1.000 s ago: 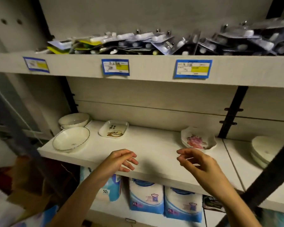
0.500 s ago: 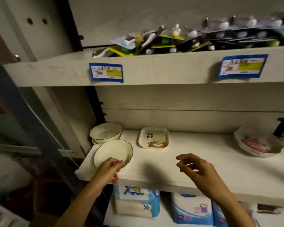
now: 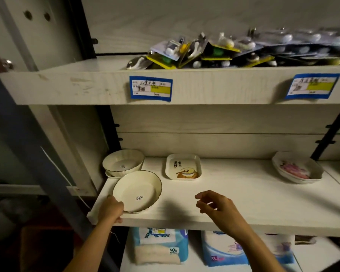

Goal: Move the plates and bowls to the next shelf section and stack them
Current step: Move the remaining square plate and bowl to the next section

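Note:
A cream bowl with a dark rim [image 3: 138, 191] sits at the front left of the white shelf [image 3: 234, 205]. My left hand [image 3: 111, 210] grips its near left edge, fingers curled under the rim. Behind it a second cream bowl [image 3: 123, 162] rests on a small plate. A square dish with a printed picture [image 3: 183, 166] lies mid-back. Floral plates [image 3: 296, 167] are stacked at the right end. My right hand [image 3: 217, 206] hovers over the shelf front with loosely curled fingers, holding nothing.
The upper shelf [image 3: 204, 85] holds several packaged goods [image 3: 234, 52] and blue price labels [image 3: 151, 88]. Below, soft packs in blue wrapping [image 3: 161, 246] fill the lower shelf. A black upright [image 3: 330, 132] marks the section boundary at right. A dark post [image 3: 28, 154] stands left.
The view swung left. My left hand moved to the dark-rimmed bowl and took hold of its near edge. My right hand stayed hovering over the shelf front.

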